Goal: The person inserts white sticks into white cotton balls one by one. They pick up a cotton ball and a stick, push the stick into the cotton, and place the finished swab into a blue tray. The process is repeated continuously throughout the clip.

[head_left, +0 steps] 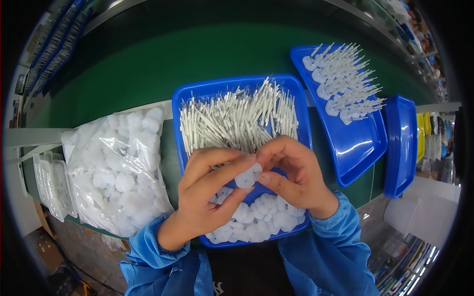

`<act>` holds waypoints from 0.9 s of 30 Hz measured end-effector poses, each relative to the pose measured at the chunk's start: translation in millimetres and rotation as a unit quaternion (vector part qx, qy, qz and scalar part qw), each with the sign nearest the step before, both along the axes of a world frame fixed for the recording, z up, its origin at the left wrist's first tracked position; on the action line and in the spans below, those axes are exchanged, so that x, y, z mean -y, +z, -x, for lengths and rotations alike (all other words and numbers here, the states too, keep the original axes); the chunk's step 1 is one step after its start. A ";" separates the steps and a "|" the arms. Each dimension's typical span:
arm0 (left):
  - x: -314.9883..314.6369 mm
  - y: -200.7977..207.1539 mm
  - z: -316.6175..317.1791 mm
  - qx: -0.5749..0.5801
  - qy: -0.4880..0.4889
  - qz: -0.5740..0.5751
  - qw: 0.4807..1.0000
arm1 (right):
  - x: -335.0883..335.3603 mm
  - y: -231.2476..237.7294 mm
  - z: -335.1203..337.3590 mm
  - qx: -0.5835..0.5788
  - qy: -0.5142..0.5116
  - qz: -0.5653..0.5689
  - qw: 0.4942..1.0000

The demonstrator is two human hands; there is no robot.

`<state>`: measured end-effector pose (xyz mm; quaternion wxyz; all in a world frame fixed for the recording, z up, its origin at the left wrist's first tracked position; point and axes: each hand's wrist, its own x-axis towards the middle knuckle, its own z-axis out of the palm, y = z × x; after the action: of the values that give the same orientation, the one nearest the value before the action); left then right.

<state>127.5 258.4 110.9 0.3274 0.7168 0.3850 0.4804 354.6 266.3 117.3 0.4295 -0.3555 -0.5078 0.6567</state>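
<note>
The left hand (210, 190) partly hides a tray (303, 111) beside a bag (116, 172).

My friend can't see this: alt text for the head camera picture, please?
A person's left hand holds a small white disc, the right hand at its edge, over a blue tray of pale sticks and more discs. To the left lies a clear bag of discs; to the right, a second tray bears discs with sticks.

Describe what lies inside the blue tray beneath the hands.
Thin white rods at the far side, white discs nearer; left hand and right hand partly hide the middle.
</note>
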 end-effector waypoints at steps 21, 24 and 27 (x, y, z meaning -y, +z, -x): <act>18.2 8.7 22.9 -0.245 -0.118 0.023 0.962 | 18.4 6.5 -49.0 0.287 -0.007 -0.247 0.925; 8.5 13.6 2.1 -0.293 -0.096 0.021 0.951 | 16.5 4.8 -46.9 0.329 0.010 -0.298 0.896; 3.6 9.0 -4.3 -0.260 -0.051 0.027 0.964 | 12.7 -0.2 -39.4 0.389 0.028 -0.387 0.835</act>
<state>131.8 254.8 119.9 0.2595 0.8266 0.4324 0.2500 394.0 253.7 117.2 0.2801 -0.3722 -0.8556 0.2256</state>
